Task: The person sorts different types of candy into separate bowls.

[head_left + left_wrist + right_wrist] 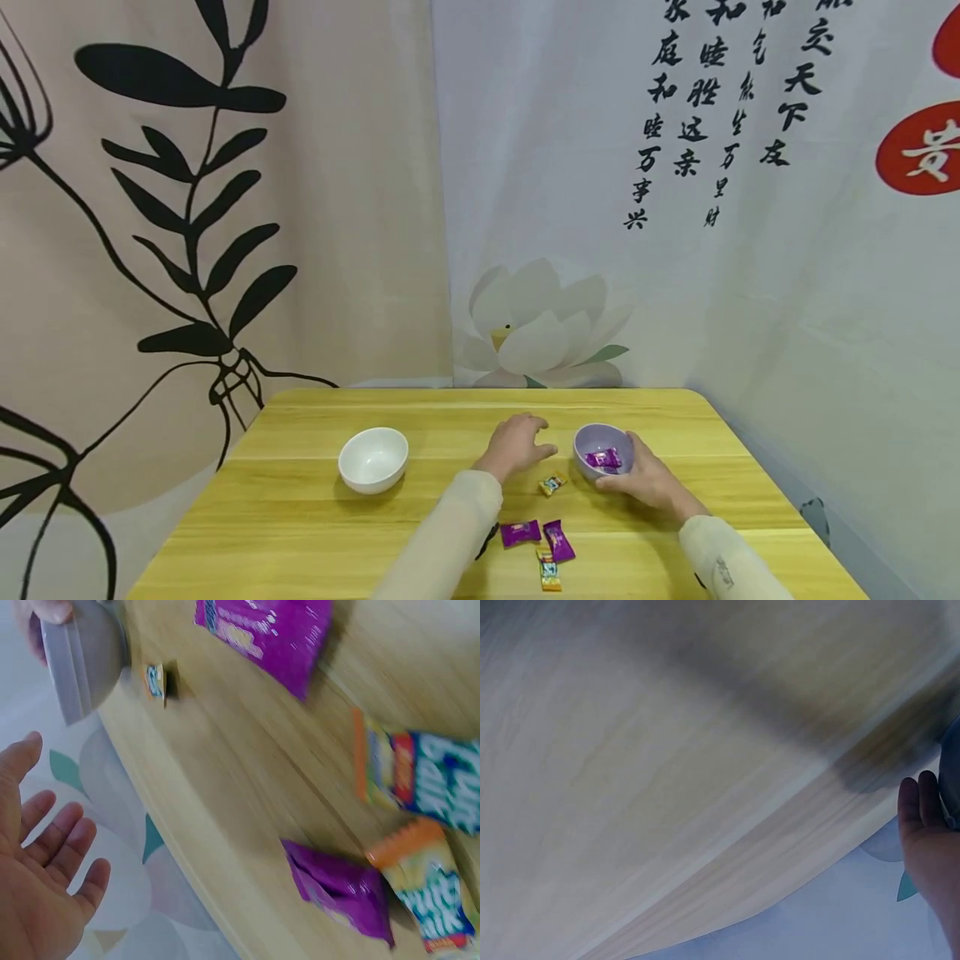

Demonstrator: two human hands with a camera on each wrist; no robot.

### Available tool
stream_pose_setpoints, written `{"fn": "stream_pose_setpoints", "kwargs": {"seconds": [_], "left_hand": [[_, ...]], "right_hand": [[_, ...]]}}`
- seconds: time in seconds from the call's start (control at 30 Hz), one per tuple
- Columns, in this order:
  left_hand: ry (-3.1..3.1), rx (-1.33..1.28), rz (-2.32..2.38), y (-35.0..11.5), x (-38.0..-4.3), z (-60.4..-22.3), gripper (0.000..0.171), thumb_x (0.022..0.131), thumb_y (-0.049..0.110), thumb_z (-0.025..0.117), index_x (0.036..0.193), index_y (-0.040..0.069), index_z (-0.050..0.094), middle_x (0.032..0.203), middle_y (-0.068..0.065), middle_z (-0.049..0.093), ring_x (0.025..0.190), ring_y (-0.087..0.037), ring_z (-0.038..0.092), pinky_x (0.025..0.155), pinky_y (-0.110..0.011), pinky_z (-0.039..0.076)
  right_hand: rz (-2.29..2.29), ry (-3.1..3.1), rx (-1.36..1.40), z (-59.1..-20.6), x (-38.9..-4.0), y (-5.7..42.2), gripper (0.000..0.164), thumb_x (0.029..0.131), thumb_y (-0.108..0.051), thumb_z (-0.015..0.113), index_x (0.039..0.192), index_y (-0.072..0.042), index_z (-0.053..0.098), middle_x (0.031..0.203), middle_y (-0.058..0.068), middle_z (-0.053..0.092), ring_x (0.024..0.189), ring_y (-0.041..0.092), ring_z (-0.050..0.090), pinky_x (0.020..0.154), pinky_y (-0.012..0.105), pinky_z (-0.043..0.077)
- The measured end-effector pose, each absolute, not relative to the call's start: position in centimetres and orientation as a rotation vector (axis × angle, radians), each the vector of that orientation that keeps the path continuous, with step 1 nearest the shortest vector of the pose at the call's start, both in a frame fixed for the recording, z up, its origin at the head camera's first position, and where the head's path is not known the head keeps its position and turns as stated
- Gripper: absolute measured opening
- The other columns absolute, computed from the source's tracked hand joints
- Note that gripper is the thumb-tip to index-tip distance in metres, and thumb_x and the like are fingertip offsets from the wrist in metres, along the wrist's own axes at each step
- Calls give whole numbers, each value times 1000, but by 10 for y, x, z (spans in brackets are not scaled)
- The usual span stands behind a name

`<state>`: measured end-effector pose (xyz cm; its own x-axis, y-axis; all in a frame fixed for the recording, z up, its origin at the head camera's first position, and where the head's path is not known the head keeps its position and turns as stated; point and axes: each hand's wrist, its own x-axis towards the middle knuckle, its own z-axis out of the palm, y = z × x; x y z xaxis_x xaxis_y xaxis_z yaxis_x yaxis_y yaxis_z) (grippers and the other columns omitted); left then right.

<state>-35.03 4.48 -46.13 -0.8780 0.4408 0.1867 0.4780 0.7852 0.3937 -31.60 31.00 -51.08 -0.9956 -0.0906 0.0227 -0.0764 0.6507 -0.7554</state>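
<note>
My right hand point(651, 481) grips a lilac bowl point(598, 437) by its right side, thumb at the near rim. Inside the bowl lies a purple candy packet point(603, 458). Just left of the bowl, my left hand point(514, 446) hovers with nothing in it, its fingers spread and slightly bent. Below that hand, close to the bowl, is a small yellow candy packet point(552, 484). The left wrist view shows the open palm and, beyond it, the tilted-looking bowl point(84, 660). In the right wrist view only part of the right hand point(930, 840) appears at the edge.
A white bowl point(373, 461) stands on the left of the wooden table point(300, 533). Nearer to me lie two purple packets, one flat point(521, 533) and one slanted point(558, 541), with an orange-ended packet point(550, 571) beside them. A printed curtain point(360, 208) hangs behind the table.
</note>
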Motion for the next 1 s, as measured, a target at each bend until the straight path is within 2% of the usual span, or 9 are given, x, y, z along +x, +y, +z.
{"fn": "stream_pose_setpoints", "kwargs": {"seconds": [0.23, 0.63, 1.0], "left_hand": [[-2874, -782, -717, 16, -351, -462, 46, 93, 39, 70, 127, 9, 67, 121, -8, 66, 107, -21, 62, 92, -42, 50], [-2867, -712, -889, -29, -348, -470, 45, 93, 32, 71, 128, 5, 64, 122, -12, 64, 110, -28, 61, 95, -47, 48], [-2869, -640, -887, -58, -330, -483, 46, 93, 36, 70, 124, 3, 66, 117, -13, 65, 107, -30, 61, 93, -50, 48]], "right_hand": [[-1281, 2836, -141, -512, -316, 313, 124, 73, -43, 87, 153, 7, 6, 150, 36, 30, 137, 52, 31, 110, 64, 24], [-1259, 2844, -133, -514, -318, 315, 125, 73, -43, 87, 153, 8, 5, 150, 37, 28, 137, 53, 30, 111, 64, 23], [-1284, 2820, -117, -514, -317, 310, 125, 73, -42, 87, 154, 6, 5, 150, 36, 28, 137, 52, 30, 111, 64, 23]]}}
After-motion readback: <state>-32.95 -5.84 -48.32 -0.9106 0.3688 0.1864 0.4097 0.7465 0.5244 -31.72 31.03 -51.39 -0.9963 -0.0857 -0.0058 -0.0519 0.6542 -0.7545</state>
